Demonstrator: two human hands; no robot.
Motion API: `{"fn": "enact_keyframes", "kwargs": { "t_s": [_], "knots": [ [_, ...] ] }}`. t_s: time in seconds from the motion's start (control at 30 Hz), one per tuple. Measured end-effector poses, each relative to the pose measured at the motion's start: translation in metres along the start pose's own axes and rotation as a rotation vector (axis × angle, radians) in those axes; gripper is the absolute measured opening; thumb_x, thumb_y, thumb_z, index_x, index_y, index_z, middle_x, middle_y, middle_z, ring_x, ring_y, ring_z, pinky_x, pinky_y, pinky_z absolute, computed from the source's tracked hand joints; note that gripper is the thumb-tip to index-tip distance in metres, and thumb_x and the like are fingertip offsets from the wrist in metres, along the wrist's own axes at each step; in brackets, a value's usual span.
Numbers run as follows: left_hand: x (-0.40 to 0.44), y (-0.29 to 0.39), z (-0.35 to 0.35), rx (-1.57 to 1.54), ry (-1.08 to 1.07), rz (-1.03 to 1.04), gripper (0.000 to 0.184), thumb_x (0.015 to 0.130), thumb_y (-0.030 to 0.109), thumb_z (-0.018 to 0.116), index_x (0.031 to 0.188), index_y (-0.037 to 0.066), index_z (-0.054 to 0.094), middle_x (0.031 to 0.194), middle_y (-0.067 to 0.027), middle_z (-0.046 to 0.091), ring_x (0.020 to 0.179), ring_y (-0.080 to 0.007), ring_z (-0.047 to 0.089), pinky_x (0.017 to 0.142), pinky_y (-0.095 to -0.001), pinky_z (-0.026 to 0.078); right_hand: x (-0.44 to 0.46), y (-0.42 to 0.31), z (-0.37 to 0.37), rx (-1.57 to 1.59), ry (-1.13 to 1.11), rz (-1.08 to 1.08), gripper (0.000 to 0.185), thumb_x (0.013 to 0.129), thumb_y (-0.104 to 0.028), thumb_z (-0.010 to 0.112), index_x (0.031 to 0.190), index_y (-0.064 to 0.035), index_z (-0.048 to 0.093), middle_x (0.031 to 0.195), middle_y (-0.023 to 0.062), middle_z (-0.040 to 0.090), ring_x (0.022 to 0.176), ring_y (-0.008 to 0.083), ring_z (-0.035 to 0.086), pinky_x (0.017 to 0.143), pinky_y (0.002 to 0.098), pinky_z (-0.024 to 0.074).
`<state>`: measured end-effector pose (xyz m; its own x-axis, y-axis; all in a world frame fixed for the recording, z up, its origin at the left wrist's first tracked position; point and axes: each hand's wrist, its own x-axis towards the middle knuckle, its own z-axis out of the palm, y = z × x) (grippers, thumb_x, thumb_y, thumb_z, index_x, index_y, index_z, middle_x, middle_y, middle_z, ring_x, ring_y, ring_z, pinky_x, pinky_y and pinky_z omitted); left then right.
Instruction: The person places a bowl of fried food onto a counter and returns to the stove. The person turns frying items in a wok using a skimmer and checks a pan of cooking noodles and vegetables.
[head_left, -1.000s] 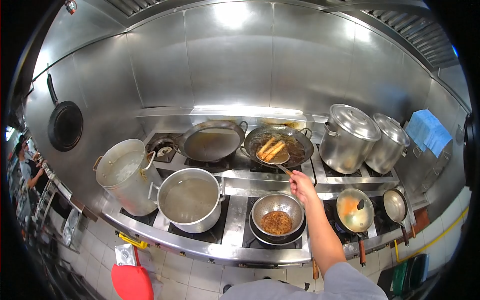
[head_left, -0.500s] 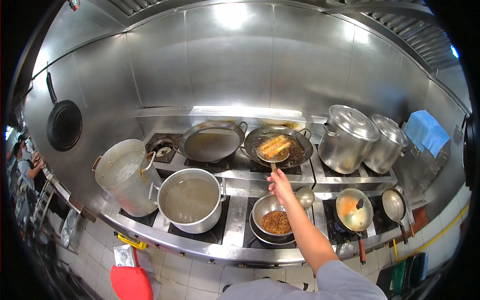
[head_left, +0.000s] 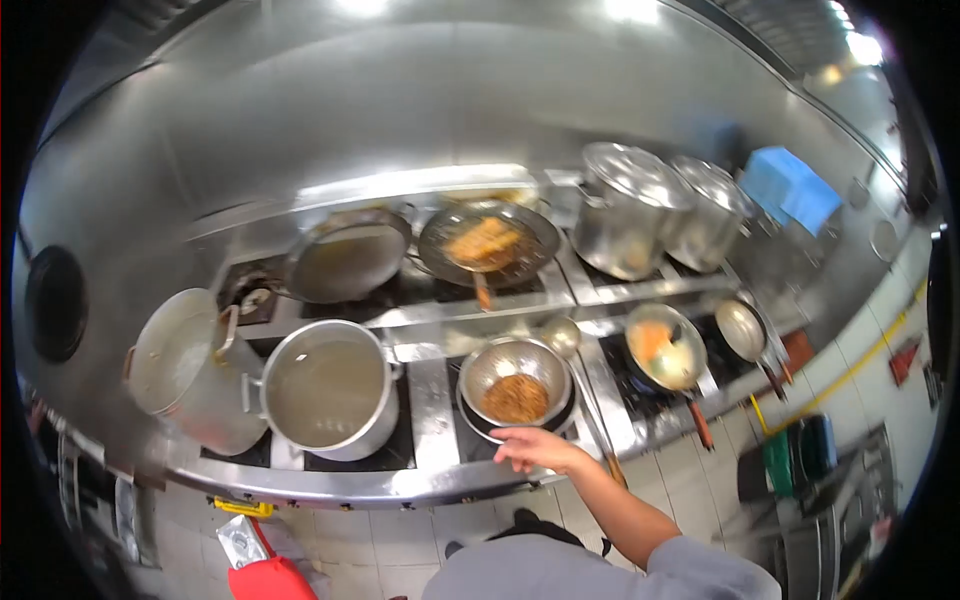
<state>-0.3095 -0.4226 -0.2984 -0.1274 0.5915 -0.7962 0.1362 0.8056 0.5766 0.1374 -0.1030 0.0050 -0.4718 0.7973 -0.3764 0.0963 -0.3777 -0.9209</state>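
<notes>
My right hand (head_left: 528, 450) is empty, its fingers loosely stretched out, over the stove's front edge just below a metal strainer bowl (head_left: 484, 368). Brown fried bits (head_left: 515, 400) lie in that bowl, which sits in a larger pan. Behind, golden fried rolls (head_left: 483, 240) rest on a skimmer in a dark wok (head_left: 540, 238); the skimmer's wooden handle (head_left: 483, 295) points toward me. A ladle (head_left: 561, 338) lies beside the strainer bowl, its long handle running to the front edge. My left hand is out of view.
Two large pots of cloudy liquid, one tall (head_left: 172, 345) and one wide (head_left: 328, 390), stand at left. Another wok (head_left: 350, 262) is behind. Lidded stockpots (head_left: 630, 215) stand at back right, with a covered frying pan (head_left: 665, 347) and a smaller pan (head_left: 741, 330) in front. A red item (head_left: 270, 580) is below.
My right hand has let go of the skimmer handle and drawn back toward the stove's front edge. The skimmer with the rolls stays in the wok. The view has shifted to the right.
</notes>
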Motion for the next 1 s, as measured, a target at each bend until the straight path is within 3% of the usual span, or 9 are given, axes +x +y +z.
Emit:
{"fn": "enact_keyframes", "kwargs": {
  "t_s": [0.1, 0.13, 0.2, 0.47, 0.53, 0.6, 0.7, 0.8, 1.0],
  "knots": [
    [0.039, 0.011, -0.026, 0.56, -0.169, 0.356, 0.055, 0.069, 0.019, 0.07, 0.117, 0.005, 0.047, 0.099, -0.0116, 0.064, 0.09, -0.0231, 0.06, 0.08, -0.0369, 0.049, -0.05, 0.033, 0.021, -0.05, 0.006, 0.16, 0.053, 0.086, -0.032, 0.057, 0.131, -0.0086, 0.039, 0.096, 0.0005, 0.058, 0.067, 0.0063, 0.05, 0.055, 0.0193, 0.0411],
    [0.053, 0.016, -0.025, 0.58, -0.211, 0.356, 0.055, 0.069, 0.019, 0.07, 0.117, 0.005, 0.047, 0.099, -0.0116, 0.064, 0.09, -0.0231, 0.06, 0.08, -0.0369, 0.049, -0.062, 0.038, 0.023, -0.056, 0.021, 0.193, 0.052, 0.087, -0.032, 0.057, 0.13, -0.0087, 0.04, 0.096, 0.0002, 0.058, 0.067, 0.0063, 0.05, 0.056, 0.0194, 0.0414],
    [0.084, 0.034, -0.02, -0.044, -0.146, -0.241, 0.026, 0.086, 0.027, 0.051, 0.105, 0.009, 0.049, 0.093, -0.0112, 0.057, 0.075, -0.0277, 0.057, 0.058, -0.04, 0.051, -0.088, 0.052, 0.02, -0.056, 0.096, 0.242, 0.051, 0.086, -0.033, 0.057, 0.129, -0.0084, 0.042, 0.096, 0.0002, 0.058, 0.067, 0.0063, 0.051, 0.056, 0.0196, 0.0418],
    [0.083, 0.097, 0.075, 0.04, -0.315, -0.085, 0.025, 0.082, 0.024, 0.055, 0.104, 0.011, 0.052, 0.093, -0.0058, 0.058, 0.078, -0.0231, 0.056, 0.062, -0.0379, 0.049, -0.202, 0.071, -0.039, -0.202, 0.381, 0.367, 0.044, 0.086, -0.034, 0.056, 0.119, -0.0051, 0.051, 0.09, 0.0027, 0.061, 0.064, 0.0078, 0.054, 0.055, 0.0218, 0.0445],
    [0.051, 0.107, 0.118, 0.093, -0.428, -0.073, 0.025, 0.083, 0.026, 0.057, 0.102, 0.012, 0.057, 0.091, -0.002, 0.058, 0.08, -0.0168, 0.055, 0.065, -0.0318, 0.047, -0.219, 0.068, -0.072, -0.065, 0.637, 0.236, 0.035, 0.086, -0.029, 0.057, 0.11, -0.0036, 0.055, 0.083, 0.0032, 0.062, 0.06, 0.0074, 0.053, 0.051, 0.0216, 0.0439],
    [0.015, 0.112, 0.159, 0.349, -0.529, 0.14, 0.027, 0.083, 0.03, 0.059, 0.101, 0.009, 0.061, 0.088, -0.0013, 0.06, 0.08, -0.0123, 0.054, 0.065, -0.0287, 0.046, -0.231, 0.059, -0.113, -0.065, 0.787, 0.118, 0.029, 0.084, -0.026, 0.059, 0.103, -0.0041, 0.057, 0.078, 0.0016, 0.061, 0.059, 0.0082, 0.054, 0.049, 0.0229, 0.0435],
    [0.001, 0.093, 0.2, 0.105, -0.454, 0.059, 0.031, 0.083, 0.032, 0.06, 0.098, 0.006, 0.063, 0.086, -0.0014, 0.062, 0.076, -0.0093, 0.054, 0.063, -0.0253, 0.044, -0.235, 0.052, -0.192, -0.126, 1.02, 0.028, 0.027, 0.082, -0.02, 0.06, 0.105, -0.0054, 0.056, 0.079, 0.0036, 0.061, 0.062, 0.0105, 0.055, 0.05, 0.0259, 0.0434],
    [-0.015, 0.103, 0.235, 0.237, -0.457, 0.03, 0.032, 0.084, 0.03, 0.06, 0.1, 0.003, 0.062, 0.09, -0.0027, 0.063, 0.075, -0.0096, 0.056, 0.063, -0.0244, 0.045, -0.231, 0.082, -0.294, -0.524, 1.22, -0.053, 0.032, 0.08, -0.02, 0.06, 0.107, -0.0042, 0.055, 0.081, 0.0106, 0.061, 0.069, 0.0209, 0.059, 0.061, 0.0327, 0.047],
    [-0.121, 0.22, 0.39, -0.273, -0.555, 0.113, 0.036, 0.091, 0.025, 0.05, 0.117, 0.0, 0.047, 0.11, -0.0123, 0.058, 0.09, -0.0216, 0.059, 0.077, -0.0316, 0.049, -0.221, 0.07, -0.381, -0.614, 1.138, -0.086, 0.044, 0.078, -0.028, 0.063, 0.111, 0.0, 0.052, 0.095, 0.0208, 0.061, 0.087, 0.0319, 0.061, 0.075, 0.0369, 0.047]
  ]
}}
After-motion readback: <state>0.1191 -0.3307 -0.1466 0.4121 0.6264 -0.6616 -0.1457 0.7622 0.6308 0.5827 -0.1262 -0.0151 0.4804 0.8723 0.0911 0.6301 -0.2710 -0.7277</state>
